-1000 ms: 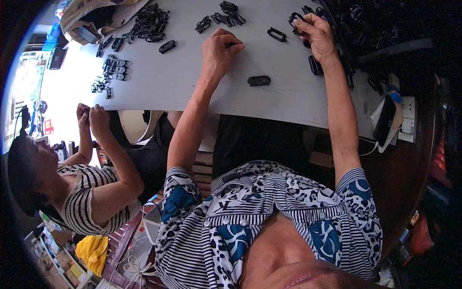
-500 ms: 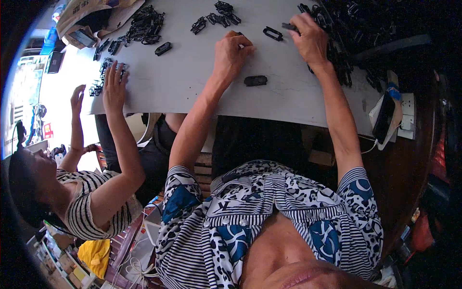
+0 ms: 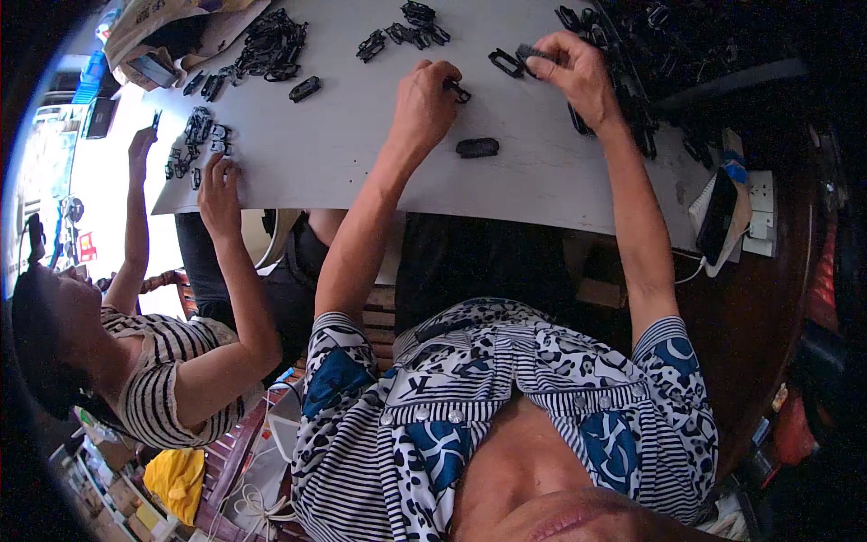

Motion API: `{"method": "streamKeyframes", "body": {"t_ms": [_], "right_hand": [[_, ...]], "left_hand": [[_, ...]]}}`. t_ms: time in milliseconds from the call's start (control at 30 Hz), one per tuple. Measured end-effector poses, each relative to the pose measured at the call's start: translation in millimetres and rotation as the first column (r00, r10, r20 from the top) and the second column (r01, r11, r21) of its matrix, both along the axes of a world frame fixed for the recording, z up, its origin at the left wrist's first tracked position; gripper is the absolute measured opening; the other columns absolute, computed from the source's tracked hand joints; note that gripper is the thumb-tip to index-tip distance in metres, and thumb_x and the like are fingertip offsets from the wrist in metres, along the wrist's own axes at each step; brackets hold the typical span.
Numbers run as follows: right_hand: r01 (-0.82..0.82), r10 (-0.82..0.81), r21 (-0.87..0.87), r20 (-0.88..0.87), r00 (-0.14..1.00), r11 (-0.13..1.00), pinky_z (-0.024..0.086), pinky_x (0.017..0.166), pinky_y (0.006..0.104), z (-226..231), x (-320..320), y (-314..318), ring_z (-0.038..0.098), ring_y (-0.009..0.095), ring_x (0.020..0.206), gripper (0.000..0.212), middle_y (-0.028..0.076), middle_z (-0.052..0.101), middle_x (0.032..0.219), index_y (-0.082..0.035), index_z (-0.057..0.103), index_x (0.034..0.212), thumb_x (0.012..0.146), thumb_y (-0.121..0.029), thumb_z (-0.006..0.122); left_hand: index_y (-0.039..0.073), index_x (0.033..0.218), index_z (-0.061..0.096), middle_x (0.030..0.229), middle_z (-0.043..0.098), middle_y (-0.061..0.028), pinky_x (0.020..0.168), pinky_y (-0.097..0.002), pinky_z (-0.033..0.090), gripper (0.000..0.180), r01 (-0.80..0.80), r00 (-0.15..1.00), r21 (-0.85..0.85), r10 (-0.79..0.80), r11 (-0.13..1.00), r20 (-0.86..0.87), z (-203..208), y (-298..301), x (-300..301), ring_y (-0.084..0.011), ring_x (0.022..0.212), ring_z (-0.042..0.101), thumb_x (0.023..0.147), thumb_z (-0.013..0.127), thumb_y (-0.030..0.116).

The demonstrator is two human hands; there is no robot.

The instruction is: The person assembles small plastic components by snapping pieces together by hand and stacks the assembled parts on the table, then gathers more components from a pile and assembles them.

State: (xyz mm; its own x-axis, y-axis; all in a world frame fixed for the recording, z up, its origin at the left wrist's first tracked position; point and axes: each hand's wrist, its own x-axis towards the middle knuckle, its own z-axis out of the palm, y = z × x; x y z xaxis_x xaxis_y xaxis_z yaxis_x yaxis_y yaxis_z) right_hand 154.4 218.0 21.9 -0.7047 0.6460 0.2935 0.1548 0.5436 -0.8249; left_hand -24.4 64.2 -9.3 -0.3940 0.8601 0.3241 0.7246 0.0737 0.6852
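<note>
My left hand [image 3: 423,107] is over the middle of the table, its fingers closed on a small black plastic frame [image 3: 458,90]. To the right, my right hand [image 3: 575,79] pinches a dark oblong plastic piece [image 3: 535,56], slightly smeared by motion. Just left of that piece, an open black frame [image 3: 505,63] lies on the table, close to it; I cannot tell whether they touch. Nearer to me, below my left hand, rests a filled-in black oblong part [image 3: 477,147].
Black parts lie in a heap [image 3: 274,45] at the far left, a small group [image 3: 415,34] at the far middle and a dark pile [image 3: 637,99] at right. A co-worker's hand [image 3: 219,194] is beside another cluster at left. A power strip [image 3: 761,212] sits at the right edge.
My right hand has shifted slightly left and nearer with its piece, toward the open frame. The part in my left hand shows more. The co-worker's hands have moved apart.
</note>
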Motion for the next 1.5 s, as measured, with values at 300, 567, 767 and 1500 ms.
{"method": "streamKeyframes", "body": {"t_ms": [300,567,767,1500], "right_hand": [[-0.167,0.080,0.479,0.197,0.977,0.862,0.046,0.080,0.0407,-16,23,-35,0.057,0.029,0.096,0.031,0.010,0.058,0.095,-0.005,0.059,0.104,0.075,-0.006,0.069],[-0.142,0.069,0.421,0.185,0.980,0.896,0.051,0.075,0.0383,-6,17,-25,0.061,0.028,0.084,0.029,0.012,0.057,0.093,-0.007,0.063,0.107,0.079,-0.004,0.064],[-0.216,0.083,0.622,0.236,0.968,0.753,0.051,0.074,0.0369,-13,4,-23,0.060,0.027,0.086,0.022,0.010,0.055,0.088,-0.008,0.065,0.097,0.078,0.001,0.063],[-0.309,0.160,0.543,0.303,0.939,0.781,0.050,0.074,0.0376,-9,-26,-48,0.060,0.026,0.086,0.028,0.008,0.057,0.091,-0.002,0.061,0.092,0.068,-0.005,0.074]], "left_hand": [[0.007,0.100,0.068,0.094,0.060,-0.0107,0.070,-0.0345,0.051,0.033,0.023,0.997,-0.070,-0.028,0.997,-0.070,9,-14,7,-0.0241,0.078,0.062,0.068,0.078,0.007],[0.004,0.098,0.066,0.100,0.057,-0.0099,0.070,-0.0333,0.051,0.034,0.049,0.999,0.006,-0.049,0.999,-0.019,1,-20,-1,-0.0226,0.077,0.060,0.067,0.077,0.003],[0.004,0.095,0.067,0.099,0.057,-0.0096,0.073,-0.0326,0.050,0.030,0.042,0.999,-0.008,-0.042,0.999,0.006,4,-20,5,-0.0228,0.080,0.060,0.067,0.076,0.002],[0.005,0.088,0.069,0.098,0.060,-0.0104,0.079,-0.0381,0.048,0.033,0.063,0.998,0.046,-0.063,0.997,0.006,-5,-15,9,-0.0297,0.094,0.058,0.057,0.079,0.006]]}}
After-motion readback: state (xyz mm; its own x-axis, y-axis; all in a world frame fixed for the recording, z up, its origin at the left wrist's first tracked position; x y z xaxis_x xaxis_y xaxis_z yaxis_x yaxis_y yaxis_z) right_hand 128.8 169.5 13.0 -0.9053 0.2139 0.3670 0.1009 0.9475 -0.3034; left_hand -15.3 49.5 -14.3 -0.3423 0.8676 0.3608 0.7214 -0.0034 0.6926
